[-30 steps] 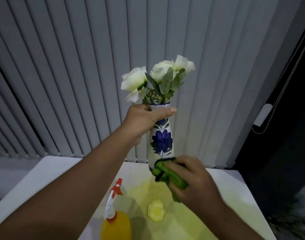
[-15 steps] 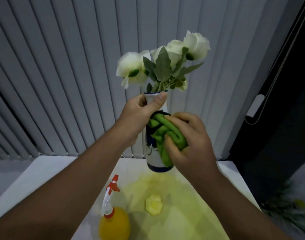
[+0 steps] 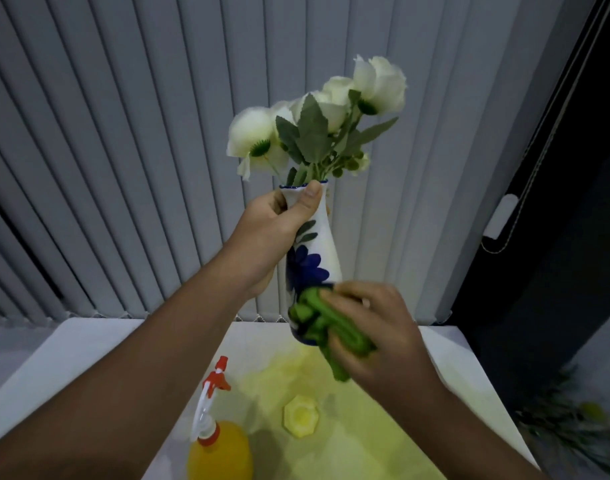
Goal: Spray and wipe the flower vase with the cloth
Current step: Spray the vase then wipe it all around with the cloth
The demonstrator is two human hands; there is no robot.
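Cloth [image 3: 326, 329] has dropped from the vase's upper body half a second ago to its base, where it also was a second back, so that's one full up-down stroke; the blue flower pattern is uncovered again. Vase [image 3: 315, 251] is held in the air above the table [image 3: 89, 344], tilted slightly, white flowers [image 3: 317, 123] leaning right. Left hand [image 3: 272, 233] is closed around the neck, thumb up at the rim. Right hand [image 3: 376, 332] has the green cloth bunched in its fingers and pressed against the vase's lower right side. Spray bottle [image 3: 215, 431] stands on the near table, untouched, so spraying looks done and this is mid-wipe. Front face looks covered; I can't tell about the far side or underside. Judging remaining: maybe the neck under the left hand, then setting the vase back down, probably by the small yellow stand [image 3: 301, 415].
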